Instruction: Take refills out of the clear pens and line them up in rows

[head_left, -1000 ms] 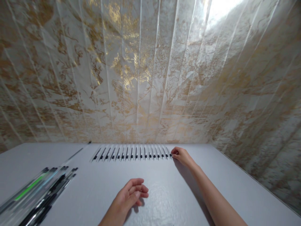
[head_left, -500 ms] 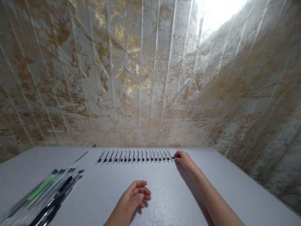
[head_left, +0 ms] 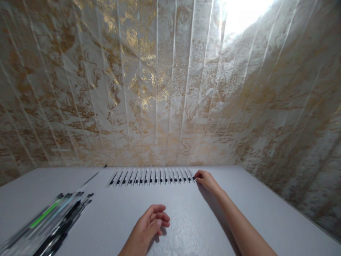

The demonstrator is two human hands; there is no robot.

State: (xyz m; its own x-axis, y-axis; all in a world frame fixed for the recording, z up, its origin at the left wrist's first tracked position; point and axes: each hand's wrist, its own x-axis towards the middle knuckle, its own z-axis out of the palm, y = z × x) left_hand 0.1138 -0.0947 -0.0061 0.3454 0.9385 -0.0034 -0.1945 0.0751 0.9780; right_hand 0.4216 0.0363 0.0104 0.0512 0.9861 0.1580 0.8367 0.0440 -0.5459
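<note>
Our right hand (head_left: 206,179) pinches the end pen (head_left: 192,175) of the far row of clear black-tipped pens (head_left: 153,176). Our left hand (head_left: 150,222) lies slack and empty, and a near-left pile of loose pens (head_left: 50,224) lies unplaced.

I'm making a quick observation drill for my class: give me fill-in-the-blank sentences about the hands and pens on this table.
1. The right hand is at the ____ end of the row of pens.
2. The left hand lies curled on the table, holding ____.
3. In the pile of pens at the left, one pen has a bright ____ barrel.

Missing words: right; nothing; green.
</note>
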